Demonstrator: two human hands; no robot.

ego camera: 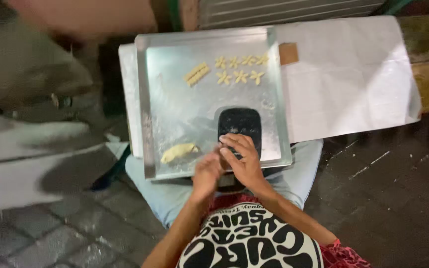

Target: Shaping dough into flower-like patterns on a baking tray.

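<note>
Bare right hand (242, 158) curled over left hand (206, 173) — above metal tray (147, 104)

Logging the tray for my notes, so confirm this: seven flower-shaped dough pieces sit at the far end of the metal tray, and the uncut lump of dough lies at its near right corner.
Wrong side. The head view shows the dough lump at the near left corner of the metal tray. The seven flower-shaped pieces do sit at the far end.
</note>
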